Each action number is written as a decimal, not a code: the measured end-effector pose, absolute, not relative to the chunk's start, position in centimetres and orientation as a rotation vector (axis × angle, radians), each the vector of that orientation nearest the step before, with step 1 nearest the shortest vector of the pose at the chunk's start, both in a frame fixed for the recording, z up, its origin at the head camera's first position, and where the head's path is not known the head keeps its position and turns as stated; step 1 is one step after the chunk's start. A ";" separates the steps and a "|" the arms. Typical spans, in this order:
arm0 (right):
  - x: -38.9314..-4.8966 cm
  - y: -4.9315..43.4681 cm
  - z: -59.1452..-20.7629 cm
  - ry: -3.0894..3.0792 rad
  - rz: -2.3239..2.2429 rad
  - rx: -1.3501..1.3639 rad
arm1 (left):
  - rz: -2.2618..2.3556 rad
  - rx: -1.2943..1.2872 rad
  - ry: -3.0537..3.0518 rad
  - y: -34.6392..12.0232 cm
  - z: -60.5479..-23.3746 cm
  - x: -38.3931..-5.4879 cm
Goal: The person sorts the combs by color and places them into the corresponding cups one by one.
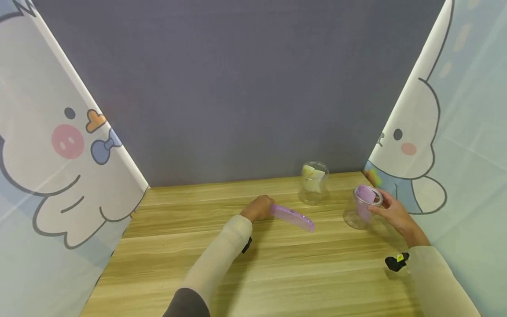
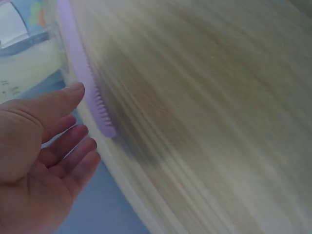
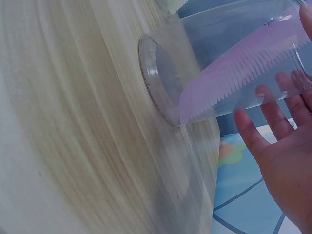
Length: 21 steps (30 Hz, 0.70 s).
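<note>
My left hand (image 1: 259, 208) pinches one end of a purple comb (image 1: 292, 217) between thumb and fingers, over the middle of the table. The comb points to the right, its teeth facing down and towards me. My right hand (image 1: 395, 216) grips a clear jar (image 1: 350, 214) near its rim, thumb on the near side and fingers round the far side. Inside that jar a second purple comb (image 3: 243, 61) leans against the wall, its top level with the rim. The jar's base (image 3: 155, 80) is at the tabletop.
Another clear jar (image 1: 310, 197) stands at the back of the table, with pale yellow pieces (image 1: 313, 174) in it. The wood-grain table (image 1: 166, 246) ends at a dark grey panel (image 1: 237, 97). Cartoon-printed curtains (image 1: 471, 145) flank both sides, the right one close to my right hand.
</note>
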State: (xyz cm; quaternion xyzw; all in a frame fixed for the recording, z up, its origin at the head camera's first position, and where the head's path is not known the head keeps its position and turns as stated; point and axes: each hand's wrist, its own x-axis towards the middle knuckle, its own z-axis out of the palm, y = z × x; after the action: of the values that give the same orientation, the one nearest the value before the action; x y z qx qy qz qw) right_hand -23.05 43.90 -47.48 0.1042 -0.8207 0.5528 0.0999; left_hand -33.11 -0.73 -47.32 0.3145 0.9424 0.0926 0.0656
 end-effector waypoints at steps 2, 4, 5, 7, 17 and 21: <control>-23.0 43.9 -47.5 -2.432 1.636 0.300 | 0.255 0.940 2.854 -0.8 -47.7 -33.2; -23.0 43.8 -47.5 -2.442 1.629 0.289 | 0.256 0.913 2.859 -0.9 -48.0 -33.3; -22.9 43.8 -47.5 -2.451 1.617 0.286 | 0.258 0.903 2.860 -0.9 -48.2 -33.4; -22.9 43.7 -47.4 -2.461 1.605 0.277 | 0.261 0.884 2.862 -0.9 -48.4 -33.5; -23.1 43.5 -47.3 -2.448 1.621 0.273 | 0.150 0.896 2.873 -0.8 -49.3 -34.1; -23.0 43.7 -47.2 -2.452 1.628 0.271 | 0.096 0.922 2.867 -0.7 -49.2 -34.1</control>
State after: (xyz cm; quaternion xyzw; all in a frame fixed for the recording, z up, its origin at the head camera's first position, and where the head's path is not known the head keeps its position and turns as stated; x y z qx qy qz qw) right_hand -23.01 43.67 -47.23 0.0913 -0.8260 0.5484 0.0927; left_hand -34.10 -0.71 -49.24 0.3054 0.9495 0.0319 0.0639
